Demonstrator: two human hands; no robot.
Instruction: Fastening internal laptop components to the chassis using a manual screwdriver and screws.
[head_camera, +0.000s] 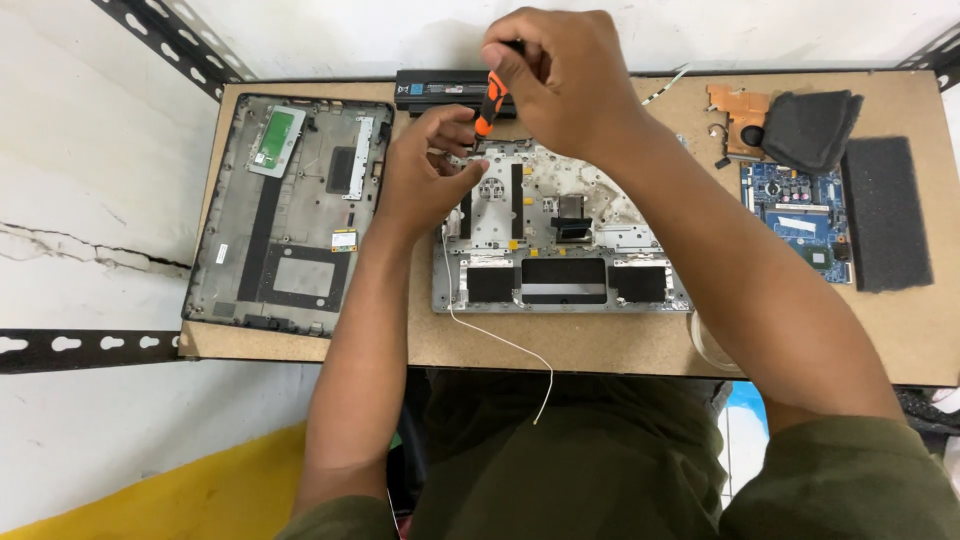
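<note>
Fingers: right hand (560, 85) closed round the orange-and-black-handled screwdriver (487, 100), held upright; left hand (425, 175) pinched shut at the tool's tip, whatever it holds too small to tell.
Work piece: silver-grey laptop keyboard frame, underside up (560, 250), lies mid-board; tip meets it at the top-left corner.
Done, judging by layout: dark grey plastic bottom cover (290, 210) off and set to the left; black bar-shaped battery (440, 88) out, at the back edge; blue circuit board (800, 215) removed, to the right, beside copper heat-sink piece (735, 110) and dark foam pads (885, 210).
Left: frame itself not yet stripped; thin white wire (500, 340) trails off the front edge.
Edges: brown fibreboard bench top (620, 345) bounded by slotted black steel angles (170, 40).
Room: bare strip along the front; gaps between parts narrow.
</note>
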